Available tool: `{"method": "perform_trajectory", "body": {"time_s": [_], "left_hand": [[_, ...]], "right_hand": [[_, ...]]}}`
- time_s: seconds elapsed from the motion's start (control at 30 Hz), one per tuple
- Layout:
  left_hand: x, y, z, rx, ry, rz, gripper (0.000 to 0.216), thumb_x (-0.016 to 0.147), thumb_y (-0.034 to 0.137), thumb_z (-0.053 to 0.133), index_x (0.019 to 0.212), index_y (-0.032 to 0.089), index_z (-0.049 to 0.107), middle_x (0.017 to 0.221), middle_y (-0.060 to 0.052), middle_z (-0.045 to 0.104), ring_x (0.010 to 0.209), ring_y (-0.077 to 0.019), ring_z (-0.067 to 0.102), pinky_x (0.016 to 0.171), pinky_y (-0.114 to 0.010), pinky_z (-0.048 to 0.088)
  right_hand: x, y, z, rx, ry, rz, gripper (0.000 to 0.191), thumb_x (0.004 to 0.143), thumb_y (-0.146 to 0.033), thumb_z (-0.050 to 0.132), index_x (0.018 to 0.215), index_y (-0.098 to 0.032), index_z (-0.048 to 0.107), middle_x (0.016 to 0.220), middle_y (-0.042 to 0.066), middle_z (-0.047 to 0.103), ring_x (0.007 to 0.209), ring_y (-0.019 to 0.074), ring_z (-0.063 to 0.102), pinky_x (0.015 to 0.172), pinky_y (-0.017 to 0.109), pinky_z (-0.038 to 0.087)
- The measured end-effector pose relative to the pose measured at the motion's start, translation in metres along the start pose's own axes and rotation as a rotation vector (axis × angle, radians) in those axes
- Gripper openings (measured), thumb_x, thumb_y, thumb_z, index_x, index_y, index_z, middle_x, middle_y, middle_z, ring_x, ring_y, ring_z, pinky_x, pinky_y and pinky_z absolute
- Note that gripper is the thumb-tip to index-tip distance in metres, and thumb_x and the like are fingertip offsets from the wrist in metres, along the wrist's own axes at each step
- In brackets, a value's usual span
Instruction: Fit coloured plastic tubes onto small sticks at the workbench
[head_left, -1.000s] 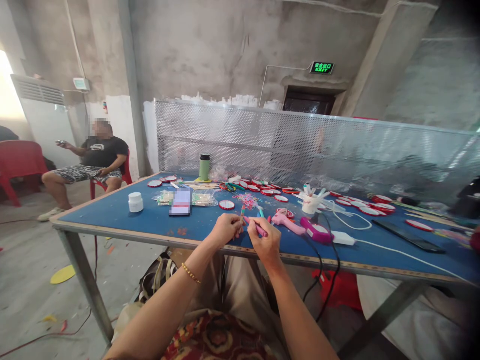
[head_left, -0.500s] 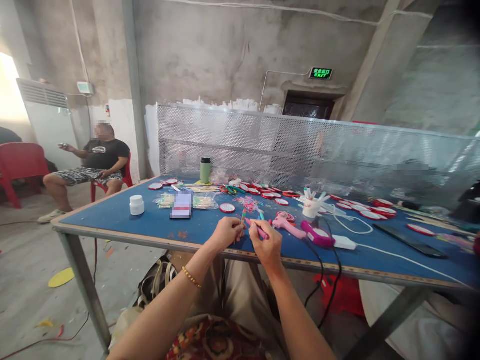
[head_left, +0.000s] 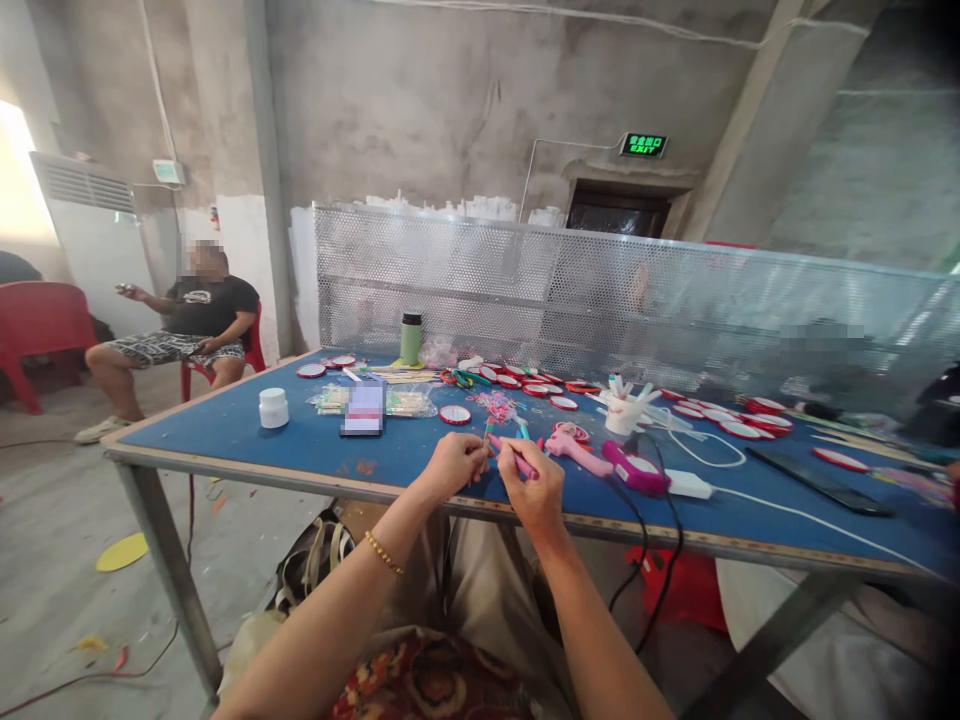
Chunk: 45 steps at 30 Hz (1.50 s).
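Close to the table's front edge, my left hand (head_left: 457,466) pinches a thin tan stick (head_left: 488,430) with a greenish end, held upright. My right hand (head_left: 535,488) grips a pink pen (head_left: 527,468) the way one writes, its tip pointing at the stick. Whether the tip touches the stick is too small to tell. Just beyond my right hand lies a blue pen-like piece (head_left: 524,432). A heap of small colourful bits (head_left: 498,404) is spread behind my hands, with a round red-rimmed disc (head_left: 454,415) to its left.
On the blue table (head_left: 225,440) are a white jar (head_left: 274,408), a phone (head_left: 363,410), a green bottle (head_left: 411,340), a pink glue gun (head_left: 576,450), a purple device (head_left: 634,470) and a white cup (head_left: 621,410). Cables hang over the front edge. A person (head_left: 210,310) sits at left.
Both hands keep almost the same place and hold, the pen still pointing at the stick. The camera view shifts very slightly.
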<state>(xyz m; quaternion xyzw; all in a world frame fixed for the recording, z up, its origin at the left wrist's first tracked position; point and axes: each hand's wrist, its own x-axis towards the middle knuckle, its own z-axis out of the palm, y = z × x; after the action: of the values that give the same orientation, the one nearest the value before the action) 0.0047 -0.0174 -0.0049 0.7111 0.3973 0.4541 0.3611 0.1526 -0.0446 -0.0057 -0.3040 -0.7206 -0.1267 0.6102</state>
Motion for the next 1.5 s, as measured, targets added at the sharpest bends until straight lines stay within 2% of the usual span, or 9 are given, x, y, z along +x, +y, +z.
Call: {"method": "perform_trajectory", "body": {"time_s": [0.27,1.0,1.5], "left_hand": [[0.002,-0.005,0.001,0.013,-0.003,0.007,0.029,0.088,0.031,0.052,0.065,0.015,0.060,0.049,0.004,0.053,0.043,-0.0071,0.046,0.046,-0.017,0.036],[0.000,0.000,0.000,0.034,0.005,-0.002,0.027,0.086,0.024,0.049,0.062,0.015,0.058,0.048,0.003,0.053,0.042,-0.0070,0.044,0.047,-0.018,0.035],[-0.003,0.006,0.000,-0.027,0.001,-0.024,0.024,0.086,0.020,0.049,0.068,0.014,0.063,0.048,0.004,0.053,0.043,-0.0074,0.044,0.046,-0.018,0.034]], "right_hand": [[0.000,0.001,0.001,-0.005,-0.014,-0.015,0.018,0.097,-0.021,0.053,0.090,-0.022,0.069,0.080,0.003,0.075,0.069,0.0151,0.071,0.071,0.026,0.057],[-0.003,0.001,0.000,0.008,-0.053,0.017,0.018,0.096,-0.021,0.053,0.087,-0.020,0.069,0.079,0.002,0.075,0.070,0.0144,0.070,0.070,0.025,0.053],[-0.001,0.000,0.000,-0.053,0.001,0.049,0.021,0.097,-0.026,0.051,0.085,-0.021,0.068,0.079,0.003,0.076,0.069,0.0148,0.071,0.069,0.026,0.056]]}}
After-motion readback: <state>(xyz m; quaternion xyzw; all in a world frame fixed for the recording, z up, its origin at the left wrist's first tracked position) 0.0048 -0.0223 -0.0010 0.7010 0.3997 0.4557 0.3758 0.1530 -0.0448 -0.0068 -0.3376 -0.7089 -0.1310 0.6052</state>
